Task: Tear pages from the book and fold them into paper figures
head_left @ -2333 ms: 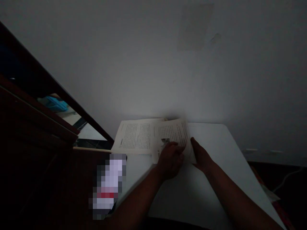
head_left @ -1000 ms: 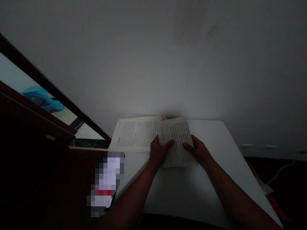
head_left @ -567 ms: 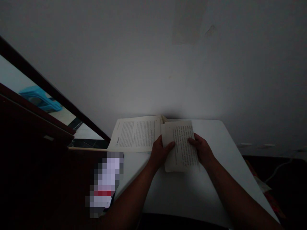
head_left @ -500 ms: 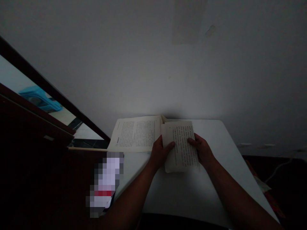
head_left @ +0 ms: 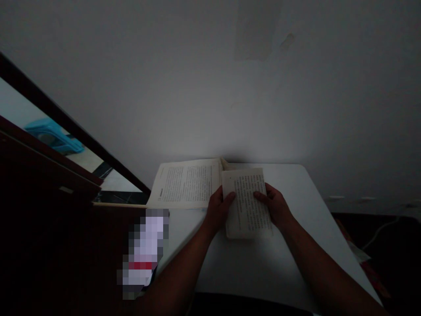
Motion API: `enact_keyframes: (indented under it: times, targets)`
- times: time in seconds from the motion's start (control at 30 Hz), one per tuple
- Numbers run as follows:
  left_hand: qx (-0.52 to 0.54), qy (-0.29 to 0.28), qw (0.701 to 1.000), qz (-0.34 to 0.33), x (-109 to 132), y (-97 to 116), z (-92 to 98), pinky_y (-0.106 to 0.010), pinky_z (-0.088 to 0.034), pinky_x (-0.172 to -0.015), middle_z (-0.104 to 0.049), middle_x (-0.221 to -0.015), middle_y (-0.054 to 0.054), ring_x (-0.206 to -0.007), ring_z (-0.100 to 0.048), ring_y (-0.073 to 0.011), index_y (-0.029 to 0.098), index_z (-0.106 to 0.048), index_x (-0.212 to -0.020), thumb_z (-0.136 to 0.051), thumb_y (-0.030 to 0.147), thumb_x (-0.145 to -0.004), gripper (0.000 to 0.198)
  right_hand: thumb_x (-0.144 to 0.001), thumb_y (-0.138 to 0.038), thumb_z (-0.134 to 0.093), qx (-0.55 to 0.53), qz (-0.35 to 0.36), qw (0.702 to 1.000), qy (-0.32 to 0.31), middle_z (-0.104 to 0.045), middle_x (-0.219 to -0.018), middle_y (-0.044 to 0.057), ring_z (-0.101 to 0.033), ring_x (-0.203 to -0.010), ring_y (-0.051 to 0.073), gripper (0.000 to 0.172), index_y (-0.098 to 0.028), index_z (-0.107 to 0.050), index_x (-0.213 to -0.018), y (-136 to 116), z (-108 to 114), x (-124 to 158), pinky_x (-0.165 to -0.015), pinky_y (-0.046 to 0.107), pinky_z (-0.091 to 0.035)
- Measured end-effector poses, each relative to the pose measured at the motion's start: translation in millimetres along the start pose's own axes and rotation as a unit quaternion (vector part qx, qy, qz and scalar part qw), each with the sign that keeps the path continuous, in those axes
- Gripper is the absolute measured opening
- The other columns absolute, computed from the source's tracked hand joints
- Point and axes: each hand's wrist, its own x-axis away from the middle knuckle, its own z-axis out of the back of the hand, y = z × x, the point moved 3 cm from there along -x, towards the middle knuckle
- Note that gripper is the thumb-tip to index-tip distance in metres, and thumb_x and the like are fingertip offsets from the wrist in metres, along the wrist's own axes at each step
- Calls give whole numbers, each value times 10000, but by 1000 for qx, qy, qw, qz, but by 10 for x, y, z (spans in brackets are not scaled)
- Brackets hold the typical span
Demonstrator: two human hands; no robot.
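Both hands hold a block of printed book pages [head_left: 246, 210] over the white table, text side up. My left hand [head_left: 219, 210] grips its left edge, the thumb lying on the paper. At the right edge my right hand [head_left: 274, 202] is closed, thumb pressed on the text. The other fingers are hidden beneath. An open book [head_left: 186, 182] lies flat behind and to the left, a printed page showing. The held block overlaps its right side, and I cannot tell whether the two are joined.
The white table [head_left: 283, 175] stands against a grey wall [head_left: 197, 87]. A phone-like object [head_left: 146, 250], blurred by pixels, lies at the table's left edge. A dark wood frame [head_left: 72, 123] leans at the left; a blue plastic item [head_left: 54, 136] shows beyond it. A pale cable [head_left: 378, 235] hangs at the right.
Both thumbs have shifted slightly left on the held pages, and the top of the block has dipped a little. The open book has stayed put.
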Motion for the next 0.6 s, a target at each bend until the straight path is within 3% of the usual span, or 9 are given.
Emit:
enact_keyframes:
  times: [0.27,0.6]
  targets:
    - [-97,67,993,-10,0,-9,67,-247,-434,-602,-577,-694,4,-650,-539,-133,155,-548,-745,-570,456,-797,307,-684,-355,-729,9,1,1000,12,-715,-910,51,-672,-769,242,317,-209,-594,-932,-25,-15,19,-698,386,-528]
    - [-76,58,995,-3,17,12,52,-235,-401,-591,-540,-679,18,-638,-500,-122,166,-520,-711,-554,441,-806,293,-673,-337,-744,12,0,1000,19,-713,-906,57,-672,-748,232,326,-207,-595,-933,-24,-10,30,-690,382,-532]
